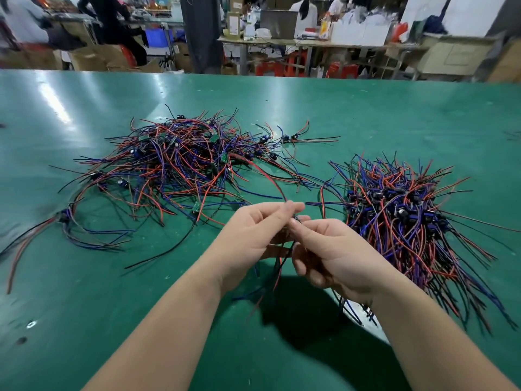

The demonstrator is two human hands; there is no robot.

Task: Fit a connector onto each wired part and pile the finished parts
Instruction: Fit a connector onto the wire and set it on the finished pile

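Wired part (296,219) sits up in the air between two hands, over the middle of the green table (282,103). It is a small dark bit, too blurry to see well. The left hand (253,230) has its thumb and fingers curled in, and the tips pinch the top of the part. The right hand (332,255) is curled too. Its thumb presses on the part from the right side, and its other fingers are tucked under. Both hands hold the same part, and their fingertips touch each other there. You cannot tell if a connector is on it.

The wires (279,266) of the part hang down from the fingers. They run from far to near, between the two wrists, and lean a little to the left at the bottom. They are black, red and blue, and their ends reach the table near the person. One red wire (275,182) goes the other way, up from the fingertips and off to the far left.

On the left, farther away, lies the left pile (180,159), a loose, messy tangle with small green boards in it. On the right lies the right pile (400,210), packed tighter, with dark blue bits in the middle and wires poking out all round. The right hand is just beside this pile.
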